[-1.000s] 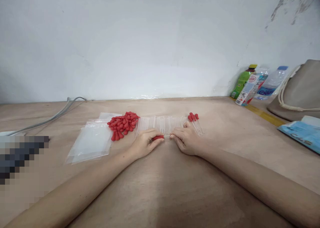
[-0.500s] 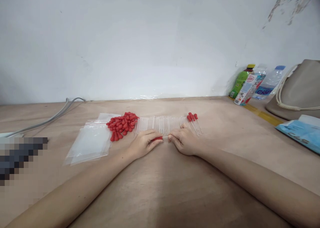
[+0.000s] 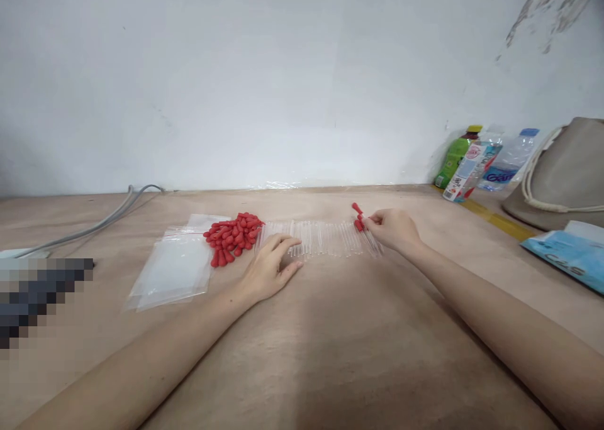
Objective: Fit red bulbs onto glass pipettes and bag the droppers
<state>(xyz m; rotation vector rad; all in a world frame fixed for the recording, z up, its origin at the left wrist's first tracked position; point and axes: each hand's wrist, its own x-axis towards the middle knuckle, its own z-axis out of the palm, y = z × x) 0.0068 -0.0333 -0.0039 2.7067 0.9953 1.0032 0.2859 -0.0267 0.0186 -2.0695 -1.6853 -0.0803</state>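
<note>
My left hand (image 3: 271, 268) rests open on the table, thumb and fingers apart and holding nothing. Just beyond it lies a row of clear glass dropper tubes (image 3: 321, 238). A heap of red rubber bulbs (image 3: 233, 235) sits to the left of the tubes. At the row's right end, my right hand (image 3: 389, 227) has its fingers closed on a dropper with a red bulb (image 3: 357, 209); its tube is mostly hidden by the fingers. Other red-bulbed droppers (image 3: 359, 226) lie beside and under that hand, partly covered.
Clear zip bags (image 3: 172, 270) lie left of the bulbs. A grey cable (image 3: 101, 219) and a pixelated dark object (image 3: 44, 301) are at far left. Bottles (image 3: 455, 159), a carton (image 3: 467, 175), a grey bag (image 3: 561, 172) and a blue packet (image 3: 566, 254) stand or lie at right.
My right hand has moved right and away from my left, carrying a dropper to the other red-bulbed ones. My left hand has let go of the red bulb and opened.
</note>
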